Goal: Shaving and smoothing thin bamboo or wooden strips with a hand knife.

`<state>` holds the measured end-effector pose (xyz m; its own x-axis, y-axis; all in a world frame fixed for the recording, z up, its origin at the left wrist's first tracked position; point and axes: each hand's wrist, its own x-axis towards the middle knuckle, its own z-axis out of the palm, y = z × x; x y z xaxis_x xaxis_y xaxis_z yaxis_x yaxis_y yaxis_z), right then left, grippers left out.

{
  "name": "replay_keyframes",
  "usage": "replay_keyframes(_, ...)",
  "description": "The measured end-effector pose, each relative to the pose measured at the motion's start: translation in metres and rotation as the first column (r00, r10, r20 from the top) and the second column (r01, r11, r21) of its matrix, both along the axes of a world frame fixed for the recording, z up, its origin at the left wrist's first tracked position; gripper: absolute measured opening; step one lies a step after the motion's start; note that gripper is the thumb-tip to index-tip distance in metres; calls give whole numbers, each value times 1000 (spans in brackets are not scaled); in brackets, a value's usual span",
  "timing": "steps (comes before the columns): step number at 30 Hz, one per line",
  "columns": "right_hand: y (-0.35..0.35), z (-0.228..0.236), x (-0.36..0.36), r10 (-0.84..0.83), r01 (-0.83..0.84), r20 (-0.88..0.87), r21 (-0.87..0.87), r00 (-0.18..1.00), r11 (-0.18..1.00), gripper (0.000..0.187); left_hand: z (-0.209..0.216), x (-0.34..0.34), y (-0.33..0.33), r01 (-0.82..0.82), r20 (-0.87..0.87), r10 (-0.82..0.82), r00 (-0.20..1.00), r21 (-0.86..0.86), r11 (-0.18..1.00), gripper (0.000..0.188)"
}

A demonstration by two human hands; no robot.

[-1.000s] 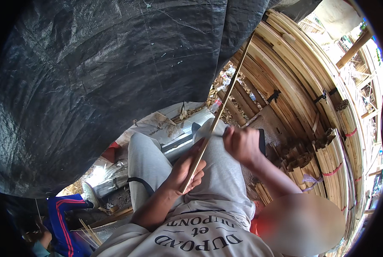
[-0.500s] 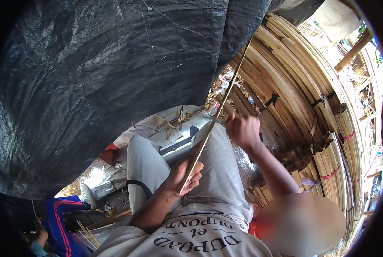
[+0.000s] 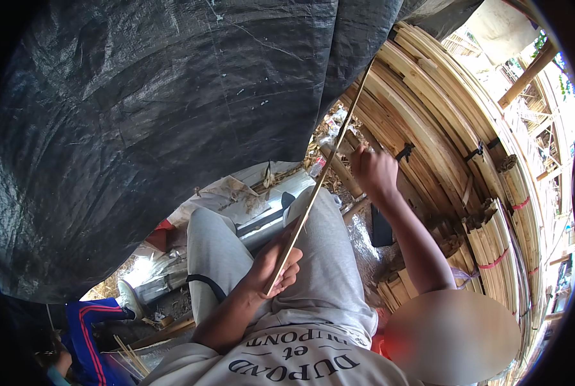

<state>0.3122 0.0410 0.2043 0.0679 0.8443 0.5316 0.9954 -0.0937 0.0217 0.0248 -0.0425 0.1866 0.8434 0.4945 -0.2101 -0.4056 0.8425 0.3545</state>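
A long, thin bamboo strip [image 3: 328, 163] slants from my lap up and away to the right, its far end by the edge of the black tarp. My left hand [image 3: 276, 265] is closed round its near end, over my thighs. To the right of the strip's middle, apart from it, my right hand [image 3: 375, 172] is curled into a closed shape. Whatever its fingers may hold is hidden from this angle.
A black tarp [image 3: 165, 96] hangs across the upper left. Stacked, tied bamboo slats [image 3: 422, 103] fill the right side. A dark flat rectangular object [image 3: 382, 226] lies beside my right forearm. Another person's leg in blue trousers [image 3: 91, 341] shows at lower left.
My right hand has moved farther away and slightly right, away from the strip, uncovering the dark rectangular object. My left hand keeps its hold on the strip with little movement.
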Motion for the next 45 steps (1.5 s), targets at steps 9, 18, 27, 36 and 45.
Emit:
replay_keyframes(9, -27, -11, -34, 257, -287, -211, -131, 943, 949, 44, -8, -7, 3, -3, 36, 3, 999, -9, 1000, 45)
replay_keyframes(18, -17, 30, -35, 36, -126, -300, -286, 953, 950, 39, -2, -6, 6, 2, 24, -1, 1000, -66, 998, 49)
replay_keyframes(27, -78, 17, -77, 444, -491, -224, -240, 868, 838, 26, -2, -7, 6, -23, 100, 38, 994, -147, 989, 55)
replay_keyframes(36, -45, 45, -57, 242, -284, -175, -279, 954, 917, 33, -6, -6, -2, -46, -74, 43, 996, -34, 998, 30)
replay_keyframes(45, -28, 13, -38, 182, -251, -217, -356, 959, 900, 27, -9, -1, -1, -11, -51, 8, 999, -64, 998, 24)
